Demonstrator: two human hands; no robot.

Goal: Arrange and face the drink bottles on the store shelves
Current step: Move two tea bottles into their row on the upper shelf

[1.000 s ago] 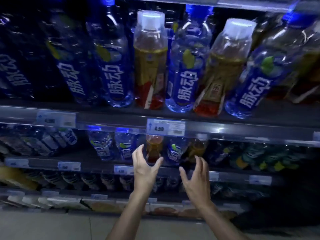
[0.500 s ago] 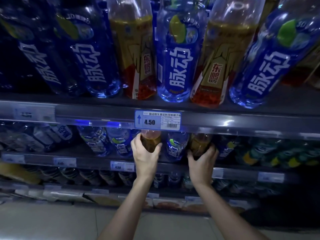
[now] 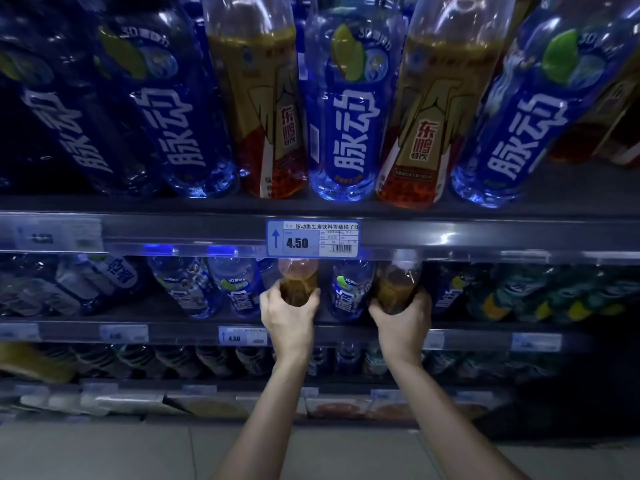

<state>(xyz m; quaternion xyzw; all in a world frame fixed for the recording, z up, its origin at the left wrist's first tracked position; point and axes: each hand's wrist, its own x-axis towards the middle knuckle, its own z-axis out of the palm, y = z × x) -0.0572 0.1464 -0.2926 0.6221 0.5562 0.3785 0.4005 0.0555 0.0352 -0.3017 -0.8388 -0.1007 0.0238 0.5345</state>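
On the second shelf down, my left hand grips an amber drink bottle around its lower body. My right hand grips a second amber bottle, which leans to the right. A blue-labelled bottle stands between the two. The caps of both held bottles are half hidden behind the upper shelf's rail. On the top shelf, blue-labelled bottles alternate with amber gold-labelled bottles, their labels facing out.
A 4.50 price tag hangs on the upper rail above my hands. More blue bottles fill the second shelf to the left, green-and-yellow bottles to the right. Lower shelves hold dark bottles and flat packets; tiled floor lies below.
Both hands reached up from open in front of the shelf and closed on the two amber bottles. The view moved closer to the shelves.
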